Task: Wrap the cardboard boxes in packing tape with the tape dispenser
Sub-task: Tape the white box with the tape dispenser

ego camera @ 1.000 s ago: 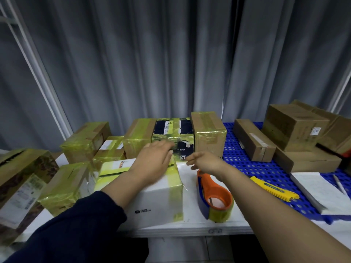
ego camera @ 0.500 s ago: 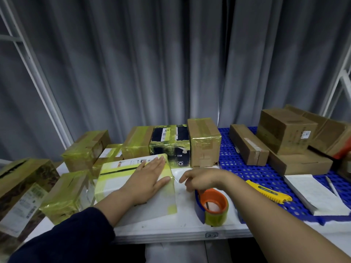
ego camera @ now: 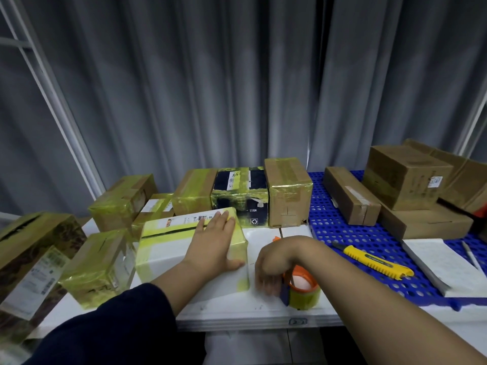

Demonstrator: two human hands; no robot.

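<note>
Right hand (ego camera: 276, 259): bent at the wrist above the white table (ego camera: 237, 312). Its fingers (ego camera: 266, 284) point down and are smeared by blur, so whether they grip anything cannot be told.
Tape dispenser (ego camera: 303, 288): orange and blue with a yellowish roll, on the table just right of those fingers. Its left side is hidden behind them and contact is unclear.
Left hand (ego camera: 214, 241): flat, fingers straight, pressing on the top of the white box (ego camera: 168, 248).
White box: banded in yellowish tape, just left of the dispenser and partly covered by the forearm.
Left edge: printed brown box (ego camera: 29, 259), cut off by the frame.
Right: yellow utility knife (ego camera: 374, 262) on a blue perforated mat (ego camera: 329, 222).
Back: taped black box (ego camera: 239, 196) among taped cartons, before a grey curtain (ego camera: 210, 88).
</note>
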